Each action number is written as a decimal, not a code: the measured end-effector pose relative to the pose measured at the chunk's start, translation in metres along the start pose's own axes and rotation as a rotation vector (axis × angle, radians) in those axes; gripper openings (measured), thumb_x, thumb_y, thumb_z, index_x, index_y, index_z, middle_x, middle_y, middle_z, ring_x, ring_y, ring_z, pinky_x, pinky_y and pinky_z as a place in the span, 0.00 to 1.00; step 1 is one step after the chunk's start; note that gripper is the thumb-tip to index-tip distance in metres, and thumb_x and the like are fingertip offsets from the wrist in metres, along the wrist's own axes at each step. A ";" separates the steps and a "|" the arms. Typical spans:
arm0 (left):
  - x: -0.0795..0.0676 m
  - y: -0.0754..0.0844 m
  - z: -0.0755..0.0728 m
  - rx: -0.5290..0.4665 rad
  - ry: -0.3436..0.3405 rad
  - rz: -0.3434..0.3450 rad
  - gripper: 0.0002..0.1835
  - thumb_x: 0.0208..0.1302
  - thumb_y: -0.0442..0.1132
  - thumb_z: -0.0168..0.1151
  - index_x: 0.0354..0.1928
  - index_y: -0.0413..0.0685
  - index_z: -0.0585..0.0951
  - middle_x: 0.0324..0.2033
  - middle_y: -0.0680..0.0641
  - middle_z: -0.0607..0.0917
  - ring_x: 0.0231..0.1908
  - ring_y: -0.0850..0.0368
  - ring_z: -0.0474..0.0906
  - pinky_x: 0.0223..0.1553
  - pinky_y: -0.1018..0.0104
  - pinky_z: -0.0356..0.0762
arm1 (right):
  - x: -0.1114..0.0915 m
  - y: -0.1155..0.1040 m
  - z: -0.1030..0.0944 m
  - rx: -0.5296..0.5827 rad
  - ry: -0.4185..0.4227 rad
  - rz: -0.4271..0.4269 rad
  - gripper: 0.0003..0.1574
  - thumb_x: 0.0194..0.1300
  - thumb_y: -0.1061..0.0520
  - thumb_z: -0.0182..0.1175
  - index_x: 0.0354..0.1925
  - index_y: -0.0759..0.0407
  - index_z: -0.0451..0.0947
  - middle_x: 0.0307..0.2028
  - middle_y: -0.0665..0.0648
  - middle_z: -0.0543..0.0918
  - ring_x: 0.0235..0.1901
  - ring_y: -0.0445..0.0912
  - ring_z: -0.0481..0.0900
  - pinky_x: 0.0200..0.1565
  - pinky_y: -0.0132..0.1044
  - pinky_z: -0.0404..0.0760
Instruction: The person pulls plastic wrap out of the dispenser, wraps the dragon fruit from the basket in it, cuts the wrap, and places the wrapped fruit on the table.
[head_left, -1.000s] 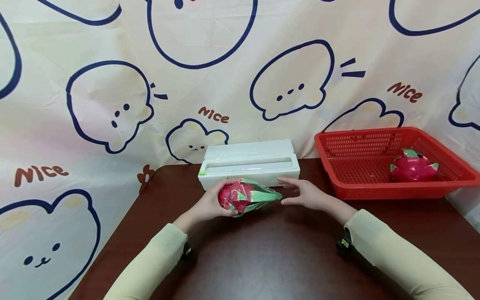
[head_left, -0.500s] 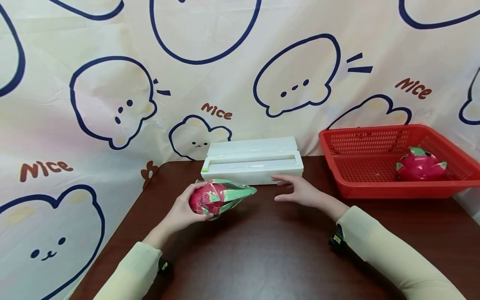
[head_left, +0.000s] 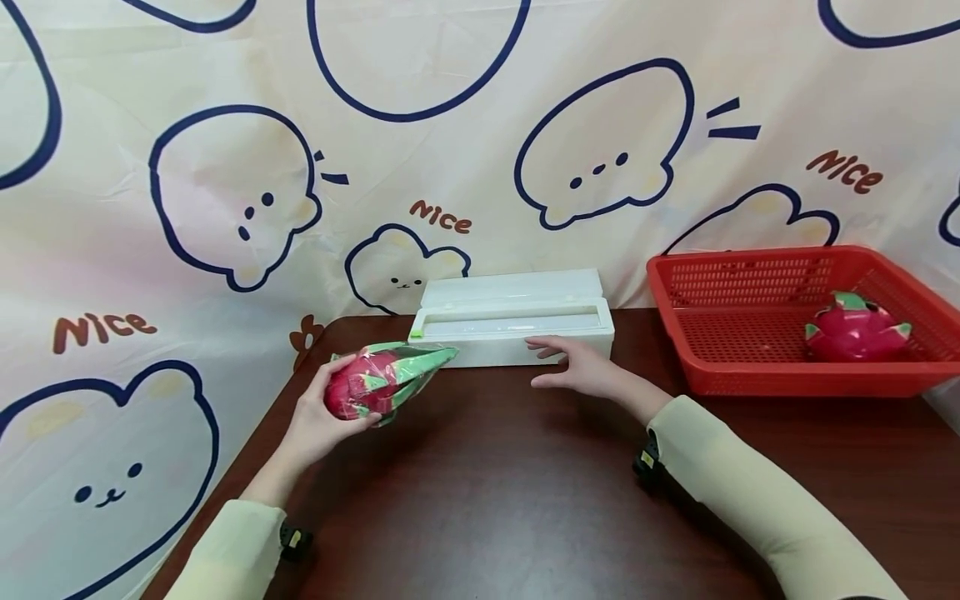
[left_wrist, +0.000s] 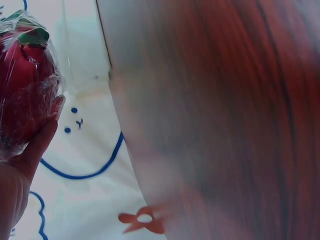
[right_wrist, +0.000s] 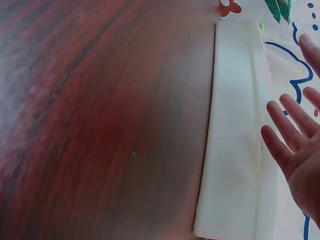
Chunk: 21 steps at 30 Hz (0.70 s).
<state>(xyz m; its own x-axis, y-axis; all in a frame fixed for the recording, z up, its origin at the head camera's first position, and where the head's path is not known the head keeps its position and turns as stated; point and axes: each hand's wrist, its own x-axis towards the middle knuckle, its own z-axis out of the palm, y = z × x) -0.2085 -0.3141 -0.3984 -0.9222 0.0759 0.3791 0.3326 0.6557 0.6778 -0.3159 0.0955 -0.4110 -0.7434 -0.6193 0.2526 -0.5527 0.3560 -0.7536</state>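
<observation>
My left hand (head_left: 318, 421) grips a pink dragon fruit (head_left: 363, 386) with green scales, wrapped in clear film, above the left part of the table. Its green tip points right. In the left wrist view, shiny film covers the dragon fruit (left_wrist: 25, 95) and a finger curves along its side. My right hand (head_left: 581, 367) hangs with spread, relaxed fingers in front of the white cling film box (head_left: 517, 348), holding nothing. That box stands with its lid raised at the back of the table. The right wrist view has the right hand (right_wrist: 300, 140) beside the box.
A red plastic basket (head_left: 787, 379) stands at the back right, with a second dragon fruit (head_left: 857, 329) inside it. Behind the dark wooden table (head_left: 495, 492) hangs a cloth (head_left: 465, 158) printed with cartoon bears.
The left hand has carried the wrapped dragon fruit leftward, away from the right hand. The right hand has shifted slightly left and stays open. The head view has moved a little.
</observation>
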 end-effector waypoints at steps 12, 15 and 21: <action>0.000 -0.027 -0.019 0.052 0.125 -0.129 0.49 0.52 0.39 0.76 0.72 0.51 0.56 0.63 0.37 0.66 0.60 0.39 0.62 0.47 0.49 0.78 | 0.014 -0.010 0.013 -0.018 -0.021 -0.016 0.42 0.57 0.53 0.72 0.67 0.57 0.69 0.59 0.58 0.77 0.54 0.51 0.77 0.55 0.50 0.74; 0.002 -0.035 -0.022 0.047 0.154 -0.183 0.49 0.53 0.39 0.75 0.72 0.48 0.55 0.64 0.36 0.64 0.61 0.38 0.61 0.51 0.42 0.74 | 0.016 -0.011 0.016 -0.016 -0.012 -0.037 0.41 0.56 0.54 0.73 0.66 0.59 0.70 0.58 0.59 0.78 0.53 0.51 0.77 0.55 0.51 0.74; 0.005 -0.048 -0.029 0.066 0.179 -0.265 0.48 0.55 0.39 0.74 0.72 0.46 0.54 0.65 0.34 0.62 0.63 0.36 0.58 0.54 0.37 0.70 | 0.021 -0.014 0.025 0.006 -0.026 -0.054 0.40 0.56 0.56 0.73 0.65 0.60 0.70 0.58 0.61 0.78 0.53 0.55 0.77 0.55 0.57 0.72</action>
<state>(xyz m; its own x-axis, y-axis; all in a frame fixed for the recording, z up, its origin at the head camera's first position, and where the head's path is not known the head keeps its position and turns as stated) -0.2229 -0.3669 -0.4110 -0.9238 -0.2334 0.3036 0.0668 0.6825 0.7279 -0.3147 0.0597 -0.4104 -0.7021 -0.6558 0.2775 -0.5896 0.3168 -0.7430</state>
